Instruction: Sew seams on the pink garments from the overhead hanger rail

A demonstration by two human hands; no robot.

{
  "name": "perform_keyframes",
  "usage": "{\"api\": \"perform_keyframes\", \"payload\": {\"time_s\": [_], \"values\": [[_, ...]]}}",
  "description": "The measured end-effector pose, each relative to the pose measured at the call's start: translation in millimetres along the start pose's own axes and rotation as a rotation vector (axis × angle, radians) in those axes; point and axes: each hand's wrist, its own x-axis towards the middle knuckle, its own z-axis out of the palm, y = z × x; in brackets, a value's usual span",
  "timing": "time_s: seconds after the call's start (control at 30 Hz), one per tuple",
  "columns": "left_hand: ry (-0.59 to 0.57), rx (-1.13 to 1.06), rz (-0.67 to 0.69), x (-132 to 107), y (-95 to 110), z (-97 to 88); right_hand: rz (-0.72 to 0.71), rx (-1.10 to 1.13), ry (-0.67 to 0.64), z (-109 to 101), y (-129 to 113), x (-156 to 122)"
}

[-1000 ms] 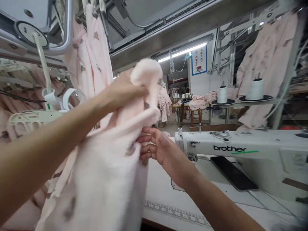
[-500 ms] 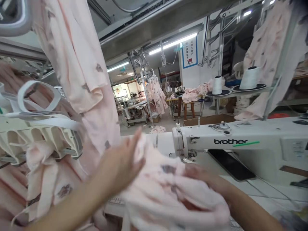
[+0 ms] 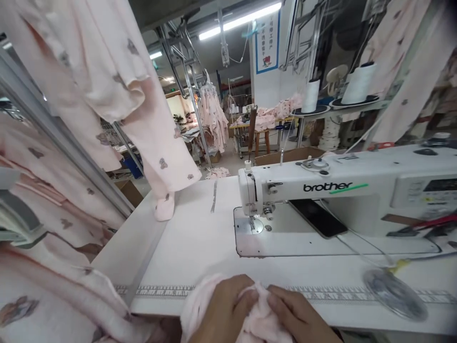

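Observation:
Bunched between my two hands is a pale pink garment (image 3: 262, 314) of soft printed cloth, at the near edge of the white sewing table (image 3: 182, 252). My left hand (image 3: 228, 305) pinches it between thumb and fingers. Close beside it, my right hand (image 3: 294, 309) grips the same cloth, thumb against a raised fold. Which part of the garment is held I cannot tell. A printed measuring scale (image 3: 332, 294) runs along the table edge by my hands. Beyond stands the white sewing machine (image 3: 285, 190), its needle area apart from the cloth.
Pink printed garments (image 3: 157, 147) hang at the left, the lowest touching the table. A black phone (image 3: 319, 219) lies under the machine arm. On the table's right is a round clear dish (image 3: 394, 293). Thread cones (image 3: 359, 83) stand behind the machine.
My hands have come down and together at the table's near edge, bringing the garment with them. The view has shifted, showing more of the tabletop and needle area.

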Motion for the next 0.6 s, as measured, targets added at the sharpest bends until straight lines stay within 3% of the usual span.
{"api": "perform_keyframes", "payload": {"time_s": [0.13, 0.27, 0.33, 0.43, 0.5, 0.6], "values": [[0.012, -0.074, 0.126, -10, -5, 5.1, -0.235, -0.291, 0.136, -14, -10, -4], [0.136, 0.043, 0.139, -8, 1, 0.9, -0.276, -0.288, 0.01, -17, -29, 3], [0.165, 0.053, 0.099, -7, 0, -0.1, -0.256, -0.305, 0.011, -15, -33, 7], [0.117, 0.022, 0.076, -7, -2, -2.7, -0.192, -0.266, 0.004, -16, -36, 15], [0.096, 0.042, 0.127, -9, -2, -5.6, -0.07, -0.072, -0.072, -19, -36, 25], [0.137, 0.093, 0.316, -12, -3, -9.1, 0.165, 0.318, -0.312, -23, -33, 43]]}}
